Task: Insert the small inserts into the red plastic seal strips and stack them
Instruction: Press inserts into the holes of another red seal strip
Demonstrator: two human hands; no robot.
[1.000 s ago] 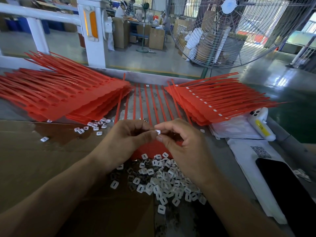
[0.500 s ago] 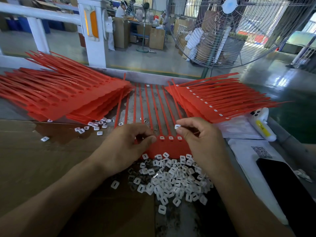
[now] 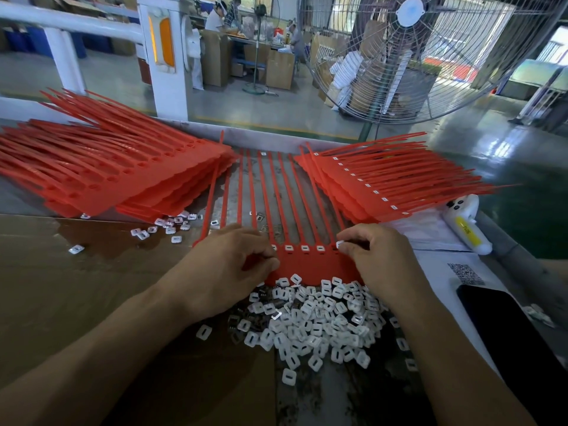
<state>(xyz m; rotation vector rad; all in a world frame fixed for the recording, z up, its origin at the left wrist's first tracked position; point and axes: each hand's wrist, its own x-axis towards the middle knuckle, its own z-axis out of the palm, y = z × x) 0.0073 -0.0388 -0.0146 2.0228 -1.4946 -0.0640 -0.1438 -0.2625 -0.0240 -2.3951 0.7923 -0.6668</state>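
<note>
Since half a second ago, the right hand (image 3: 379, 256) has carried its small white rectangular plastic insert (image 3: 339, 244) down to the rightmost socket of the flat red plastic seal strip sheet (image 3: 310, 265), pinching it between thumb and fingertip. Lying mid-counter, the sheet's long tails point away from the person. Curled fingers of the left hand (image 3: 229, 265) pinch the sheet's left part. Loose white inserts (image 3: 319, 327) lie heaped just below.
</note>
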